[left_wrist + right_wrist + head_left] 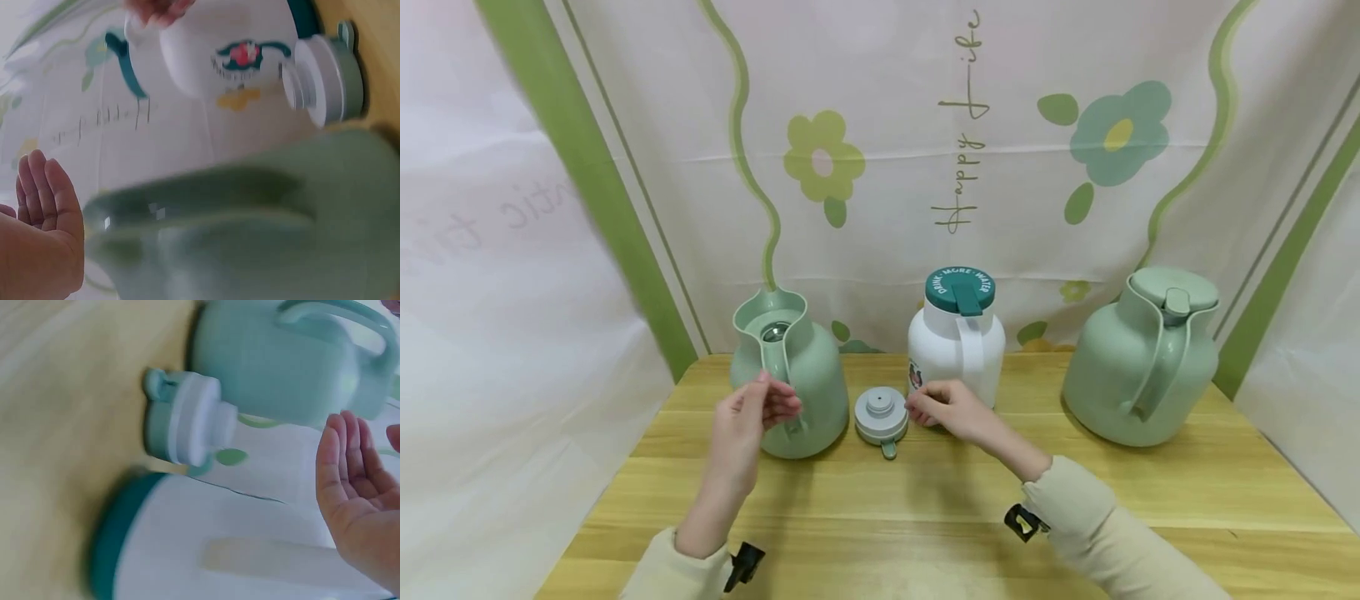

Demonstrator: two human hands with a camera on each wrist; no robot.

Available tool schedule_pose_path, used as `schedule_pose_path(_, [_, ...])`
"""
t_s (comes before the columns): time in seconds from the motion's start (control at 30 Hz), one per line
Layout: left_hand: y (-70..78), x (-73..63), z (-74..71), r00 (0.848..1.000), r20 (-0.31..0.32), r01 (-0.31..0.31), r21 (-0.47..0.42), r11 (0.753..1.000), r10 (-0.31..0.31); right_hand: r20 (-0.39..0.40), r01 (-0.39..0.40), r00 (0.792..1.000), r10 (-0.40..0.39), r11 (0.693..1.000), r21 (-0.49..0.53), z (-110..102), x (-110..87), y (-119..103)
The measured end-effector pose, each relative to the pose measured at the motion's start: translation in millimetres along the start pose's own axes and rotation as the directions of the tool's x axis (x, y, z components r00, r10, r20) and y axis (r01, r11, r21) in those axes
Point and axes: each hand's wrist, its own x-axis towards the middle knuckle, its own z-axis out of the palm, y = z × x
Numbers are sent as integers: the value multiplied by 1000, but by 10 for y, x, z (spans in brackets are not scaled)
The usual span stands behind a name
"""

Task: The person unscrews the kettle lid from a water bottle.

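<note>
Cream sleeves (pixel 1138 533) lie nearest; the empty left hand (pixel 743 423), fingers relaxed, hovers by a lidless green jug (pixel 825 387); the right hand (pixel 951 408), likewise, is nearer the upturned lid (pixel 880 426), between both on the worktop (pixel 880 508).

Head view: looks forward and down across the pale wooden tabletop (pixel 925 533) at the white flower-printed cloth (pixel 887 233); widest and farthest of the 3.
Left wrist view: rolled sideways, tabletop along its right; faces the cloth, very near the lidless sage-green rounded jug (pixel 281 262).
Right wrist view: rolled the opposite way, tabletop at left; close on the white rounded jug (pixel 181 531).
Wrist views' shared part: these 2 jugs and the round grey-and-green stopper (pixel 331 81) between them.
</note>
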Motion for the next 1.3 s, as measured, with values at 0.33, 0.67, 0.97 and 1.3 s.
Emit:
schedule_pose_path(0.33, [-314, -94, 484, 950, 265, 165, 13, 986, -162, 21, 102, 995, -100, 991, -83, -382, -152, -453])
schedule_pose_path(0.67, [-547, 9, 789, 887, 413, 194, 67, 979, -204, -280, 37, 959, -47, 999, -40, -974, -190, -573])
schedule_pose_path(0.97, [-661, 151, 1113, 883, 424, 199, 45, 979, -199, -507, 50, 862, -19, 998, 47, -1175, -93, -443])
schedule_pose_path(1.3, [-707, 327, 1377, 842, 472, 310, -30, 950, -260, -586, -74, 807, 73, 997, 23, -1155, 83, -308])
